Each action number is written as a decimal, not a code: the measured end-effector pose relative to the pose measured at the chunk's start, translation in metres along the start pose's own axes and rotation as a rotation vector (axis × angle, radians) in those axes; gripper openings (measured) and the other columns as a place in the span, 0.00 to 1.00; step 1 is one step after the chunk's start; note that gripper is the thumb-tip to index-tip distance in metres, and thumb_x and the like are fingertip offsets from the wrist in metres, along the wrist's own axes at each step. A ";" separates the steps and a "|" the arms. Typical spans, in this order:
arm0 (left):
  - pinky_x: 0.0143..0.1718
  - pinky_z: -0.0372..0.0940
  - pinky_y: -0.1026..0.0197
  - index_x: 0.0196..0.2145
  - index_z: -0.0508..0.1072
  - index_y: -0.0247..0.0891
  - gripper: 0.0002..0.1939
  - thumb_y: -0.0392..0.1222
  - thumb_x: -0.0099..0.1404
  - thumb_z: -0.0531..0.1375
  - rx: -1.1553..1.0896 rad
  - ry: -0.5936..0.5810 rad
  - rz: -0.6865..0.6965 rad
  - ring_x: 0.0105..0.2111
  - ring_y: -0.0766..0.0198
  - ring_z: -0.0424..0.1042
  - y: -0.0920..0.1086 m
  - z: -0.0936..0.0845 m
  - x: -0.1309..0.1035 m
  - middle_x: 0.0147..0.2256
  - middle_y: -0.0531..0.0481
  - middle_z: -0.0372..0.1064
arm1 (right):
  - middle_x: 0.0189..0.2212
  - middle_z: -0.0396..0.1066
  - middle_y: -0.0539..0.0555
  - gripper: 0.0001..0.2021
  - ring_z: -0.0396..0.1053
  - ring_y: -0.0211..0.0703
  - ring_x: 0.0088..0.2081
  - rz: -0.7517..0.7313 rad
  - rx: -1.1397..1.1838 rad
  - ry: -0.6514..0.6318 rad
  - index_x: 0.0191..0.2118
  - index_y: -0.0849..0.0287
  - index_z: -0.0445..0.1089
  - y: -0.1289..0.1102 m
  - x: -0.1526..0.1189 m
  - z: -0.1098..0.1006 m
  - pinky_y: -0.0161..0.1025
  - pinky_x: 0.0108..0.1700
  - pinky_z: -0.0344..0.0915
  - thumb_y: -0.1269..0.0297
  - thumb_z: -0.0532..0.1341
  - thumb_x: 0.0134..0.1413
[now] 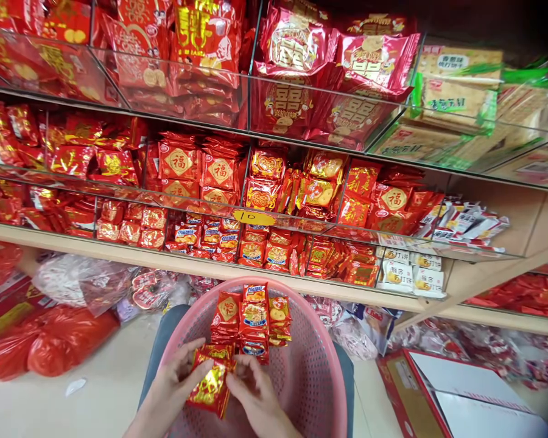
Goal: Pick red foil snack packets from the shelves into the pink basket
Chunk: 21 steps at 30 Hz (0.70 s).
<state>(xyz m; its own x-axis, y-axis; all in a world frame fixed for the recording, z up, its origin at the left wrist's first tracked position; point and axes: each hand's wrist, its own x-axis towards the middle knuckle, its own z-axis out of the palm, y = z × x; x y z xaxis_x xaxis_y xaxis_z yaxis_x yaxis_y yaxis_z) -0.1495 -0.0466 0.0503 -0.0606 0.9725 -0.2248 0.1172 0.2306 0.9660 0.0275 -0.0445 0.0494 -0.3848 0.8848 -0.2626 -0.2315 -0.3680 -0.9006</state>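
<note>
Between both my hands is a small stack of red and gold snack packets [210,384], held over a pink plastic basket [314,325] with perforated walls. My left hand [181,372] grips the stack's left side, thumb across the top packet. On the right side, my right hand [252,383] pinches the stack with thumb and fingers. Just beyond my hands, inside the basket, stand stacked red biscuit packets [254,313], with a red packet pile [225,313] on their left and a gold-and-red pile [279,316] on their right.
Ahead, divided shelves [292,281] hold red packets, with green-edged cracker packs [459,91] upper right. A yellow tag [254,217] reads 10. The basket rests on a dark grey support [164,340]. Red plastic bags [68,340] lie left on the floor; a cardboard box [456,395] stands right.
</note>
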 end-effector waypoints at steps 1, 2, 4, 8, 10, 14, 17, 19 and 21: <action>0.35 0.71 0.58 0.46 0.70 0.39 0.30 0.59 0.50 0.63 -0.005 0.029 -0.007 0.37 0.55 0.75 0.002 0.002 0.003 0.34 0.49 0.76 | 0.38 0.74 0.52 0.19 0.70 0.45 0.42 -0.026 0.012 0.031 0.39 0.54 0.67 0.002 0.001 -0.001 0.45 0.49 0.63 0.49 0.65 0.43; 0.35 0.71 0.58 0.47 0.69 0.38 0.31 0.60 0.50 0.63 0.003 0.056 -0.007 0.37 0.55 0.74 0.003 0.004 0.006 0.35 0.49 0.76 | 0.38 0.74 0.52 0.19 0.70 0.46 0.42 -0.042 0.020 0.062 0.39 0.54 0.67 0.005 0.001 -0.001 0.46 0.48 0.63 0.48 0.65 0.44; 0.37 0.71 0.58 0.48 0.68 0.36 0.33 0.60 0.51 0.62 0.032 0.091 -0.001 0.38 0.55 0.74 0.003 0.007 0.012 0.35 0.48 0.75 | 0.39 0.74 0.53 0.21 0.71 0.48 0.43 -0.044 0.035 0.121 0.40 0.54 0.67 0.011 0.003 -0.002 0.47 0.49 0.64 0.46 0.64 0.43; 0.37 0.70 0.57 0.51 0.65 0.34 0.37 0.62 0.50 0.61 0.054 0.132 -0.008 0.37 0.55 0.74 -0.001 0.012 0.020 0.34 0.47 0.74 | 0.48 0.71 0.58 0.27 0.66 0.52 0.52 -0.063 0.014 0.191 0.44 0.54 0.67 0.024 0.007 -0.006 0.50 0.56 0.59 0.42 0.63 0.42; 0.37 0.70 0.57 0.50 0.66 0.32 0.37 0.61 0.50 0.61 0.065 0.165 0.005 0.36 0.55 0.74 -0.004 0.014 0.023 0.33 0.47 0.73 | 0.54 0.66 0.59 0.30 0.61 0.52 0.57 -0.048 -0.012 0.187 0.48 0.55 0.66 0.029 0.009 -0.008 0.50 0.60 0.55 0.41 0.62 0.42; 0.33 0.69 0.58 0.49 0.67 0.32 0.34 0.58 0.51 0.62 0.116 0.221 0.066 0.32 0.58 0.73 -0.012 0.017 0.029 0.29 0.50 0.71 | 0.60 0.59 0.57 0.33 0.52 0.47 0.63 0.008 -0.065 0.143 0.57 0.55 0.59 0.028 0.012 -0.006 0.47 0.63 0.49 0.45 0.60 0.48; 0.32 0.68 0.58 0.48 0.68 0.34 0.31 0.57 0.52 0.62 0.181 0.266 0.125 0.30 0.58 0.72 -0.020 0.019 0.033 0.30 0.51 0.71 | 0.59 0.61 0.53 0.31 0.54 0.44 0.62 -0.020 -0.039 0.082 0.60 0.52 0.54 0.020 0.013 0.002 0.46 0.63 0.50 0.51 0.59 0.52; 0.37 0.68 0.56 0.48 0.68 0.35 0.30 0.56 0.52 0.62 0.223 0.289 0.155 0.34 0.56 0.73 -0.025 0.019 0.036 0.34 0.49 0.73 | 0.58 0.63 0.52 0.30 0.56 0.44 0.61 -0.041 -0.034 0.066 0.61 0.51 0.53 0.014 0.013 0.009 0.46 0.62 0.51 0.55 0.59 0.52; 0.41 0.68 0.54 0.49 0.67 0.35 0.30 0.56 0.53 0.61 0.257 0.286 0.160 0.37 0.55 0.73 -0.029 0.018 0.038 0.38 0.46 0.73 | 0.57 0.63 0.52 0.30 0.57 0.44 0.60 -0.036 -0.058 0.073 0.61 0.51 0.54 0.011 0.014 0.014 0.47 0.62 0.52 0.58 0.59 0.52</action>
<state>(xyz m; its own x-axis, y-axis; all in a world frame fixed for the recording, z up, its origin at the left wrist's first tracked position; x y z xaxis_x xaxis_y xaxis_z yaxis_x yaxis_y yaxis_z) -0.1374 -0.0157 0.0117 -0.2899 0.9570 0.0047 0.3886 0.1132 0.9144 0.0077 -0.0400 0.0410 -0.3106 0.9163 -0.2527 -0.1910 -0.3206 -0.9277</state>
